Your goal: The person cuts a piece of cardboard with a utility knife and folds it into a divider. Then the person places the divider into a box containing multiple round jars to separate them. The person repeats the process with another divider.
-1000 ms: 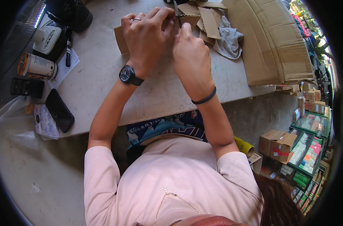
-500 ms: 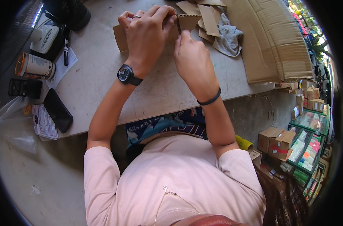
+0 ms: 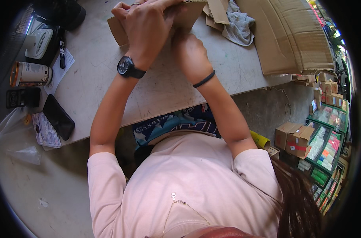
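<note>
A small brown cardboard box [image 3: 118, 31] stands on the pale worktable [image 3: 164, 89] at the top of the view. My left hand [image 3: 148, 27], with a black watch on its wrist, lies over the box's top and grips it. My right hand [image 3: 190, 49], a black band around its wrist, presses against the box's near side just below the left hand. Most of the box is hidden by the two hands.
Loose cardboard flaps [image 3: 217, 10], a grey cloth [image 3: 239, 24] and a large flattened carton [image 3: 287, 35] lie to the right. At the left are a black phone [image 3: 58, 117], a can [image 3: 30, 74], a white device [image 3: 40, 41] and papers [image 3: 45, 133]. Small boxes [image 3: 293, 137] and green crates [image 3: 323, 139] stand on the floor at right.
Both hands and the box have shifted toward the top of the view. The left hand now covers more of the box's top, and the right hand has dropped below it.
</note>
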`<action>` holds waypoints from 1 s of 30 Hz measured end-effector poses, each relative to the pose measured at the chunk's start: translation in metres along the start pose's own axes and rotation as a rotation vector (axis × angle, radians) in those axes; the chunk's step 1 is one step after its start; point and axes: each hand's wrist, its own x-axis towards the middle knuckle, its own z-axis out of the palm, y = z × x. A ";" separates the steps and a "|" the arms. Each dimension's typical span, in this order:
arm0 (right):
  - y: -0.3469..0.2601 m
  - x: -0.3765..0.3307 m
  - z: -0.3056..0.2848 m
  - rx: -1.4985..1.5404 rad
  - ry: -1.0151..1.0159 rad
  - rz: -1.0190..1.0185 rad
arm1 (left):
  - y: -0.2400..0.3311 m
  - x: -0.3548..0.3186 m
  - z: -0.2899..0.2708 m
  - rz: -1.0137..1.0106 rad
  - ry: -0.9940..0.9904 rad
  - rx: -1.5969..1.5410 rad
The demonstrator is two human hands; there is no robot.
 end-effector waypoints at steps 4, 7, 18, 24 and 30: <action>0.012 -0.008 0.015 -0.044 -0.026 -0.057 | -0.010 0.008 0.018 -0.055 0.079 -0.009; 0.011 -0.006 0.014 0.008 -0.041 -0.015 | -0.007 0.007 0.018 -0.065 0.142 0.003; -0.015 0.070 -0.032 0.121 0.484 -0.404 | 0.025 0.047 -0.020 0.325 0.505 0.105; 0.003 0.075 -0.021 0.255 0.169 -0.217 | 0.073 0.102 -0.065 0.541 0.740 0.045; 0.035 -0.025 -0.071 0.391 0.008 0.071 | 0.036 0.138 0.027 0.304 0.324 -0.159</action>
